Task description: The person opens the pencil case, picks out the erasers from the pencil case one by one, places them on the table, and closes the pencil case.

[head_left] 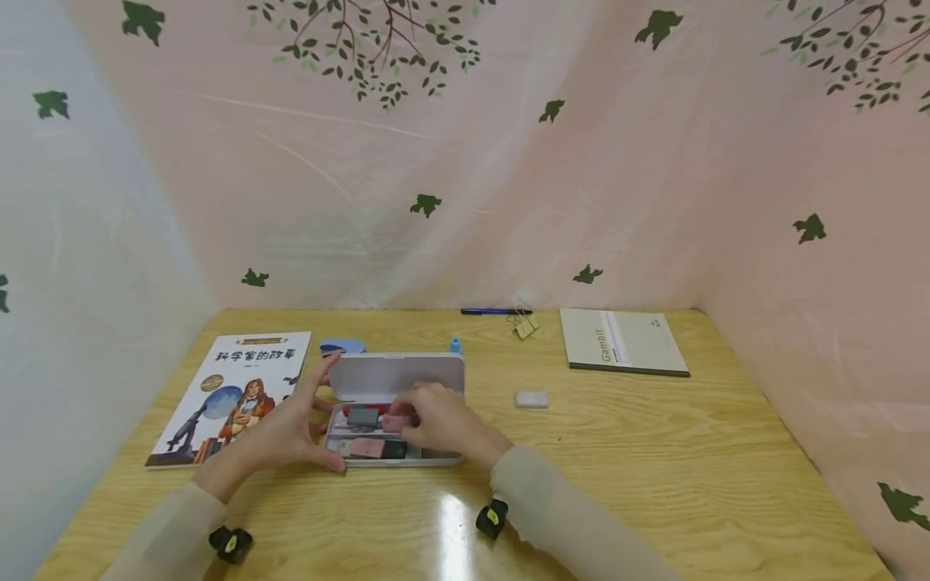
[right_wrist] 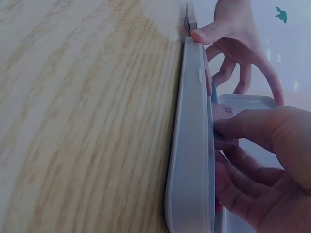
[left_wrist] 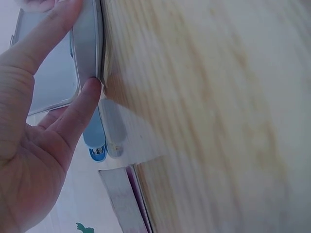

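A white pencil case [head_left: 396, 379] lies with its lid raised. My left hand [head_left: 286, 428] grips its left end, thumb at the front corner and fingers along the side and lid; in the left wrist view, fingertips press the case wall [left_wrist: 87, 43]. Over the inside, my right hand [head_left: 441, 418] pinches a pink eraser [head_left: 395, 423] between thumb and fingers. From the right wrist, this pink eraser [right_wrist: 224, 112] shows small printing and sits just above the case rim. A dark grey block [head_left: 362, 417] and a pink-and-black block [head_left: 366, 449] lie in the case.
An illustrated book [head_left: 218, 387] is at the left, a blue stapler [head_left: 341, 346] behind the case. A blue cap [head_left: 454, 345] shows past the lid. Rightward are a white eraser [head_left: 532, 399], a binder clip [head_left: 525, 324], a pen [head_left: 494, 311] and a notebook [head_left: 628, 343].
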`<act>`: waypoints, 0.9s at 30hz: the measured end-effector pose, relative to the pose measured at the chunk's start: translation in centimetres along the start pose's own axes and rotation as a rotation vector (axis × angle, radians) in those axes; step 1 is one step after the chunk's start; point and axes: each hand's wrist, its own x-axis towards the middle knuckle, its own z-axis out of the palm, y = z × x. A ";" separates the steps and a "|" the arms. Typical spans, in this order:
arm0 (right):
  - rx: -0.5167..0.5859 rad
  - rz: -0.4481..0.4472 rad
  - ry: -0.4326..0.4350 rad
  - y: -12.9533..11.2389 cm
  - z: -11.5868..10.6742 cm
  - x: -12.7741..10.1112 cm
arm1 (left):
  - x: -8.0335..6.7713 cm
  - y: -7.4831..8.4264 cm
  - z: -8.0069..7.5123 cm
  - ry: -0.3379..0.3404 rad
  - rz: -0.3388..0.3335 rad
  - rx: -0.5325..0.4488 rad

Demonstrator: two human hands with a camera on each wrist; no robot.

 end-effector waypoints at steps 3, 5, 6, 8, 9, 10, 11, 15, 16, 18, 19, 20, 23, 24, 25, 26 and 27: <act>0.103 0.004 -0.023 0.1 -0.2 0.0 | 0.0 -0.1 0.0 0.001 -0.002 0.011; 0.166 0.003 -0.023 0.3 -0.3 0.0 | -0.1 0.0 0.0 0.003 -0.004 0.015; 0.199 0.004 -0.018 0.4 -0.4 -0.1 | -0.1 0.0 0.0 0.004 -0.007 0.016; 0.263 0.005 0.002 0.7 -0.5 -0.3 | -0.1 0.0 0.0 0.003 -0.010 0.014; 0.292 0.010 0.010 0.8 -0.6 -0.4 | -0.1 0.0 0.0 0.001 -0.006 0.012; 0.318 0.014 0.016 0.9 -0.8 -0.6 | 0.0 0.0 0.0 -0.001 -0.002 0.009; 0.348 0.022 0.017 0.9 -1.0 -0.8 | 0.0 0.1 0.0 -0.003 0.001 0.008; 0.460 0.105 -0.014 1.7 -2.7 -2.1 | 0.0 0.1 0.0 -0.007 0.017 0.003; 0.484 0.128 -0.021 2.1 -3.2 -2.6 | -0.1 0.2 0.0 -0.007 0.017 -0.001; 0.531 0.177 -0.035 3.1 -4.4 -3.6 | -0.1 0.1 0.0 -0.006 0.019 -0.007; 0.559 0.203 -0.037 3.7 -5.0 -4.2 | -0.1 0.1 0.0 -0.007 0.021 -0.009; 0.582 0.228 -0.033 4.4 -5.6 -4.9 | -0.1 0.1 0.0 -0.008 0.021 -0.010; 0.652 0.292 -0.012 6.6 -7.5 -7.1 | 0.0 0.0 0.0 -0.005 0.021 -0.004; 0.663 0.308 0.001 7.3 -8.1 -7.9 | 0.0 0.0 0.0 -0.004 0.018 -0.003; 0.673 0.318 0.017 8.1 -8.6 -8.7 | 0.0 0.0 0.0 -0.004 0.020 -0.001; 0.666 0.325 0.031 8.9 -9.2 -9.5 | 0.0 -0.1 0.0 -0.002 0.016 0.001; 0.657 0.326 0.038 9.6 -9.7 -10.1 | 0.0 -0.1 0.1 -0.001 0.013 0.001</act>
